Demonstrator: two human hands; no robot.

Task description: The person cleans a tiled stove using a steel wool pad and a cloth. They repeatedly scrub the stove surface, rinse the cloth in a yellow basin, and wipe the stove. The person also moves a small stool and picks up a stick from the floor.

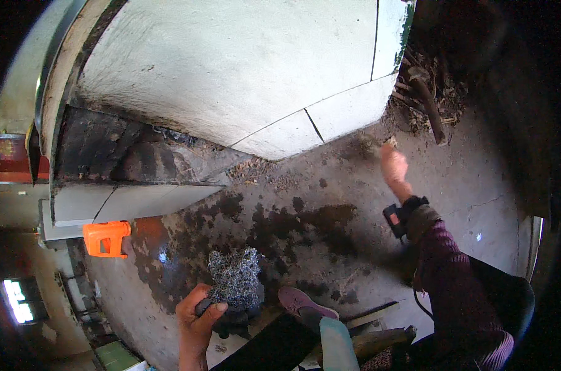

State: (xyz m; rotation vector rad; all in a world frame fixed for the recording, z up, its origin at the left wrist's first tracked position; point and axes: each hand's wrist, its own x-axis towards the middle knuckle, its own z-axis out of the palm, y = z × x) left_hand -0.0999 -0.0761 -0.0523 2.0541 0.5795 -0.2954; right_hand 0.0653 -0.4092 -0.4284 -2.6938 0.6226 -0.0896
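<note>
My left hand [199, 306] grips the edge of a black object [236, 315], whose kind I cannot make out. A mass of grey, glittering shreds [234, 276] sits at its far end, above the stained floor. Out to the right, my right hand [393, 164] is blurred and closed around a small tan object [391, 141]. It is low over the concrete floor, near the foot of a white stove wall [243, 65]. A blurred tan patch shows just left of that fist; I cannot tell whether it belongs to the held object.
Sticks and dry debris [424, 97] lie beyond my right hand. Crumbs [257, 171] litter the floor by the sooty stove recess [123, 148]. An orange plastic stool [106, 239] stands at left. Dark damp patches [303, 222] mark the floor. A purple shoe [303, 301] is near my left hand.
</note>
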